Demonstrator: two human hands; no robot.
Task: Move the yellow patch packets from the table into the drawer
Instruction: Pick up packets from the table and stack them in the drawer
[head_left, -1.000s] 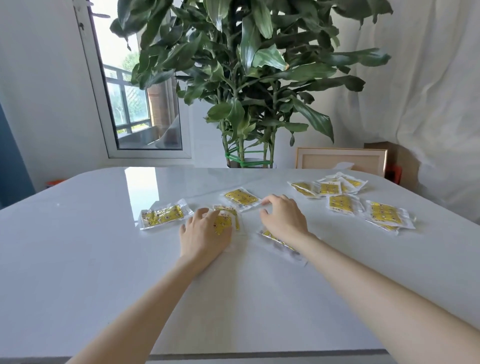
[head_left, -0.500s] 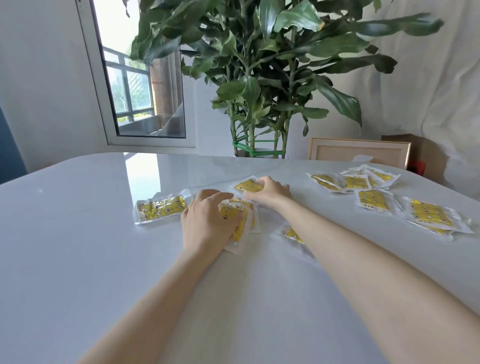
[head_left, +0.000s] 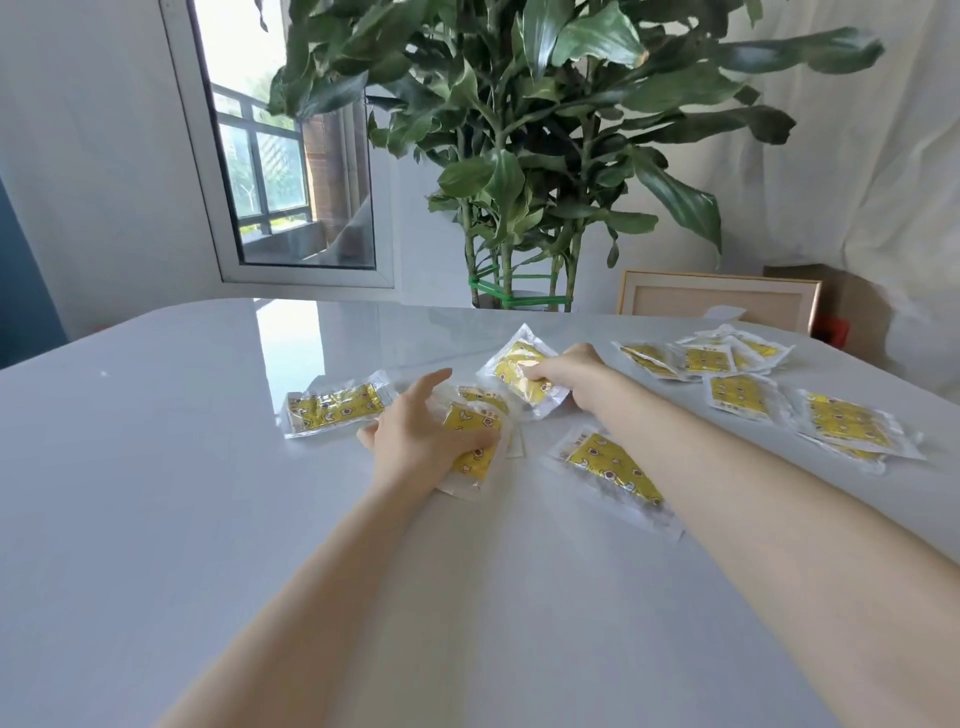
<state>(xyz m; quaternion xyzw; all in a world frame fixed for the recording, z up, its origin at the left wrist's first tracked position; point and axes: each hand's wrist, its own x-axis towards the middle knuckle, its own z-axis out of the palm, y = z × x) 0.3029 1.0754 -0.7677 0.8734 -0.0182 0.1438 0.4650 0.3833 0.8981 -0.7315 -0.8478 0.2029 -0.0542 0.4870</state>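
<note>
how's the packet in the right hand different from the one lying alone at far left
The right hand pinches its packet and tilts its far edge off the table; the far-left packet lies flat, untouched. The held packet sits corner-on to the camera and overlaps the packets under the left hand; the far-left one lies lengthwise across the view, apart from the others. Both are clear wrappers with yellow patterned patches.
</note>
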